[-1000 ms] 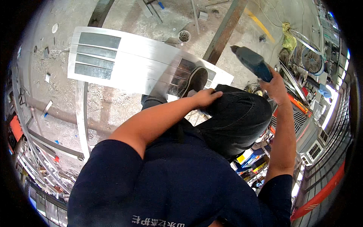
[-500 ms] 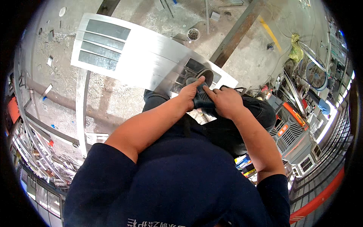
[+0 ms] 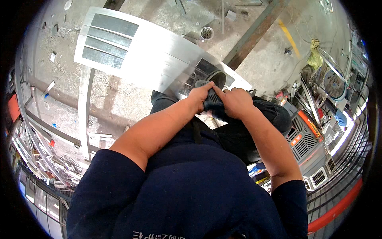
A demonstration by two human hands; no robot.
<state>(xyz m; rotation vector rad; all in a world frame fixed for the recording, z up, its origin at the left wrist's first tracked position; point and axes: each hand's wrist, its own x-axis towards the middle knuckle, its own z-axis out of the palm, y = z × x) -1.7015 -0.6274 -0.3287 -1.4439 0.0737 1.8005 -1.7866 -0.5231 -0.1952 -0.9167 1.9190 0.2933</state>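
Note:
Both my hands are closed around a dark angle grinder (image 3: 213,100). My left hand (image 3: 200,97) wraps its left side, the thumb up by the head. On the other side my right hand (image 3: 238,102) grips the body, a fingertip meeting the left thumb. The round disc (image 3: 218,79) lies over the right end of a long, shiny metal panel (image 3: 153,49), among dark rectangular slots. Whether disc and panel touch, I cannot tell. A second group of slots (image 3: 109,40) sits at the panel's left end.
Metal beams (image 3: 254,34) pass beneath the panel. A round tub of small pieces (image 3: 207,33) stands on the concrete floor beyond it. To my right are a grey and orange machine (image 3: 302,137) and a fan (image 3: 334,83); scrap strips (image 3: 59,167) are heaped at left.
The view has shifted slightly, with the panel's left end higher in the picture. My right hand has edged up and inward on the grinder. Both hands keep their hold.

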